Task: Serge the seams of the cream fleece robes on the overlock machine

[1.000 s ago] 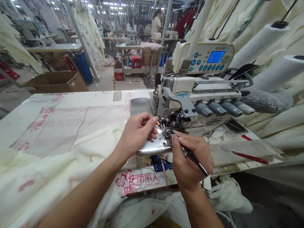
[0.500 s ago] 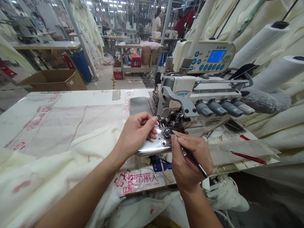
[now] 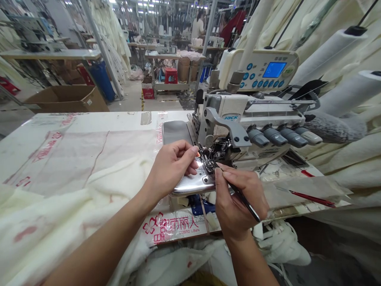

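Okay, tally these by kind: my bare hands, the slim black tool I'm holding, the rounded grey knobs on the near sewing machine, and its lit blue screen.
Bare left hand and bare right hand: 2
Slim black tweezer-like tool: 1
Rounded grey knobs: 4
Lit rectangular blue screen: 1
Total: 8
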A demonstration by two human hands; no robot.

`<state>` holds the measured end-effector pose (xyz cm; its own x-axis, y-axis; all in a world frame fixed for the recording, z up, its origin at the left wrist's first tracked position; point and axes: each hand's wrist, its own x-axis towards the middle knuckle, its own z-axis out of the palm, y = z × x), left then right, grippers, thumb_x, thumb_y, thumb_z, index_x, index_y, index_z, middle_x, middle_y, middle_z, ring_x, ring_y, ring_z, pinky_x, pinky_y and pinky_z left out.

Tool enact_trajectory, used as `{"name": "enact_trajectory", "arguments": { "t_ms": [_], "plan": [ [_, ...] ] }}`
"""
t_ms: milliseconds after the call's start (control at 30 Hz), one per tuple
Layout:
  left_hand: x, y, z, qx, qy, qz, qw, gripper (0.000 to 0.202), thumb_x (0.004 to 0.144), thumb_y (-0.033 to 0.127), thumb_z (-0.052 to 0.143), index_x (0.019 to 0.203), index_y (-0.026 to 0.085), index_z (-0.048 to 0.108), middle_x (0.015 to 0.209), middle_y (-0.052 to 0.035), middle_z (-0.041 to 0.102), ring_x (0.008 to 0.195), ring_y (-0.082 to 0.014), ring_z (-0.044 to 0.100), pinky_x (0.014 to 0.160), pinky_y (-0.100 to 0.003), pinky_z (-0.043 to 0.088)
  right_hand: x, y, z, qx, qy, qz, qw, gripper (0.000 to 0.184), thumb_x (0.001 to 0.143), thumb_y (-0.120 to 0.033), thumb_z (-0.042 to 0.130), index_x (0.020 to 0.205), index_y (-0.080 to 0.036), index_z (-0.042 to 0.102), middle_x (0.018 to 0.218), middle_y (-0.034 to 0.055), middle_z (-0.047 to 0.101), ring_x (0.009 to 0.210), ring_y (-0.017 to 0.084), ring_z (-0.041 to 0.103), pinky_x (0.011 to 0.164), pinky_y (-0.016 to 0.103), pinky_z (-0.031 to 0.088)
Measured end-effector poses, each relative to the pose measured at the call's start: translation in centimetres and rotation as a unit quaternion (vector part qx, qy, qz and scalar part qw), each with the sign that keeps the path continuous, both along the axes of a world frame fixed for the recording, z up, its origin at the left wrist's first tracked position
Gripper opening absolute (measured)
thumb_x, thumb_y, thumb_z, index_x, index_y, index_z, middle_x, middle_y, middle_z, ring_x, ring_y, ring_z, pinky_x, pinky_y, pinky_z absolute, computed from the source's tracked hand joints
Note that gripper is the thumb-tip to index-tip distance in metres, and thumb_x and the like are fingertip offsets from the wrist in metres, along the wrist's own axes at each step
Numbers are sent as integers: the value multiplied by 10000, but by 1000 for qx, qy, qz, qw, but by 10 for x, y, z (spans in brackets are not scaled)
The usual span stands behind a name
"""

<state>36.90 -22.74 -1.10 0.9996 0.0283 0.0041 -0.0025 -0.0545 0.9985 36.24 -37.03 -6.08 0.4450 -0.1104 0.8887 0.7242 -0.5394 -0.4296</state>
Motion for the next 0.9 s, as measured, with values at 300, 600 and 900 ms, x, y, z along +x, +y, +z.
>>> {"name": "enact_trajectory", "arguments": {
  "t_ms": [300, 600, 900],
  "plan": [
    [1, 1, -1, -3, -9, -2, 1000, 247, 860, 360, 536, 732, 150, 562, 585, 28, 601, 488, -53, 586, 482, -137, 489, 0, -1, 1, -26, -14, -11, 1000, 283, 658, 34, 696, 802, -186, 592, 830, 46, 679, 770, 182, 665, 690, 324, 557],
    [0, 0, -2, -2, -11, 2, 1000, 245, 859, 352, 535, 724, 149, 560, 584, 27, 604, 485, -56, 590, 483, -141, 493, 1, -1, 2, -19, -24, -13, 999, 261, 652, 45, 700, 781, -152, 587, 813, 66, 680, 768, 182, 667, 690, 327, 556],
    [1, 0, -2, -6, -12, 2, 1000, 236, 856, 337, 535, 712, 150, 554, 578, 26, 602, 481, -57, 588, 476, -143, 488, 2, 0, 2, -17, -23, -14, 999, 252, 664, 33, 699, 792, -155, 591, 817, 61, 685, 758, 173, 665, 686, 329, 552]
  ]
}}
